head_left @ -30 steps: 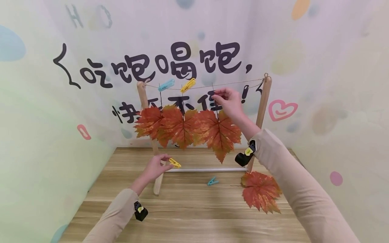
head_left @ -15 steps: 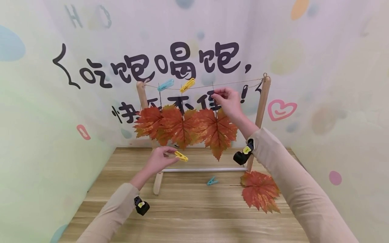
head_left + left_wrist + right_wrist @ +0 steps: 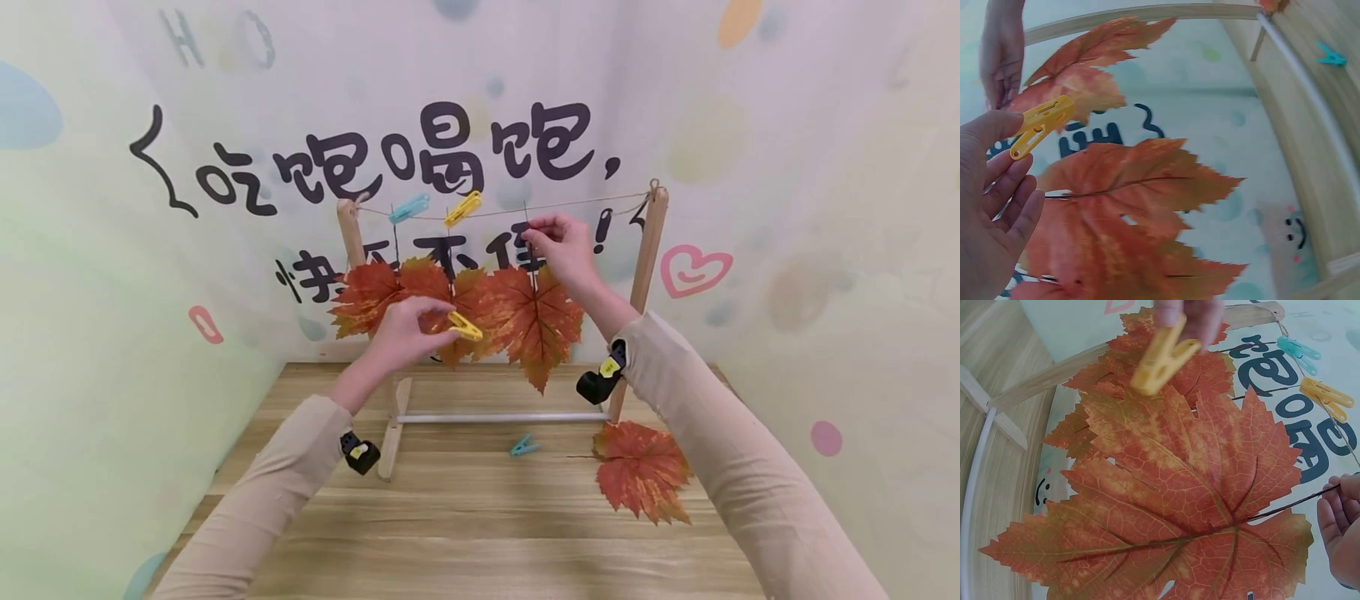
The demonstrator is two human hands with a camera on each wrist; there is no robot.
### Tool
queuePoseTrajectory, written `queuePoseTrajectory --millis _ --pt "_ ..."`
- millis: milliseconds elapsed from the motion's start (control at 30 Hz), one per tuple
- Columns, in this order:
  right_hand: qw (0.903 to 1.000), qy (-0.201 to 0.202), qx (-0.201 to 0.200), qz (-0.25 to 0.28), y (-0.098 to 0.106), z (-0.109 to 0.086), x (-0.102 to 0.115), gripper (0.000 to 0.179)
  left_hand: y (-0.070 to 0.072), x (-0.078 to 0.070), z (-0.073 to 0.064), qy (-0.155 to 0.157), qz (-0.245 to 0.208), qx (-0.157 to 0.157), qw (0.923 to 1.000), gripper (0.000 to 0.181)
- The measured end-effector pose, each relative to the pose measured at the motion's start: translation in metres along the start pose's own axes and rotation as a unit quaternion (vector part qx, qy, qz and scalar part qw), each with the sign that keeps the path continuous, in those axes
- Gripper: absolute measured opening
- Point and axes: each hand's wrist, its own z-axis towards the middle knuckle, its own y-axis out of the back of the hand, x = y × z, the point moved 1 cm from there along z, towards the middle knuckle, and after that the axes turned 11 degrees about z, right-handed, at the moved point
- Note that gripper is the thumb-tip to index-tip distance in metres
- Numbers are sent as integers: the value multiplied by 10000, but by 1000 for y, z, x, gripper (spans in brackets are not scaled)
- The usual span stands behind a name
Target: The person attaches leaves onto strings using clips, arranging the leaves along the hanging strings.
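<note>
My left hand [image 3: 408,335] pinches a yellow clothespin [image 3: 466,326] between thumb and fingers, in front of the hanging leaves. With thumb and fingertips my right hand [image 3: 568,250] holds the dark stem [image 3: 1291,504] of a red-orange maple leaf [image 3: 531,321], its top at the string [image 3: 577,204]. Two more leaves hang to the left, one [image 3: 367,292] under a blue clothespin [image 3: 409,209] and one [image 3: 1116,194] under another yellow clothespin [image 3: 462,209]. In the right wrist view the pinched clothespin [image 3: 1163,359] overlaps the leaves.
The string runs between two wooden posts [image 3: 649,250], joined low down by a pale rod [image 3: 502,417]. A blue clothespin [image 3: 524,446] and a loose maple leaf [image 3: 642,471] lie on the wooden table [image 3: 465,533]. Behind stands a printed curtain [image 3: 825,208].
My left hand has risen from low beside the left post, carrying the yellow clothespin up and slightly right. The right hand stays at the string; its leaf has swung slightly left.
</note>
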Motion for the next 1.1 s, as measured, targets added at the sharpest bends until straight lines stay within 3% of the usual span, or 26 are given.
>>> queuePoseTrajectory --millis 333,700,933,1100 --pt "9997 -29 -8 -223 0 1 1 17 32 -25 44 -300 198 -179 9992 30" --pt "9994 -134 -44 -306 -2 2 1 18 68 -56 92 -138 30 -588 9982 30" --pt "9993 -116 6 -349 -3 2 1 19 71 -58 114 148 290 -770 9965 32" --pt "9994 -81 28 -350 -4 1 0 18 70 -61 128 211 521 -670 9962 32"
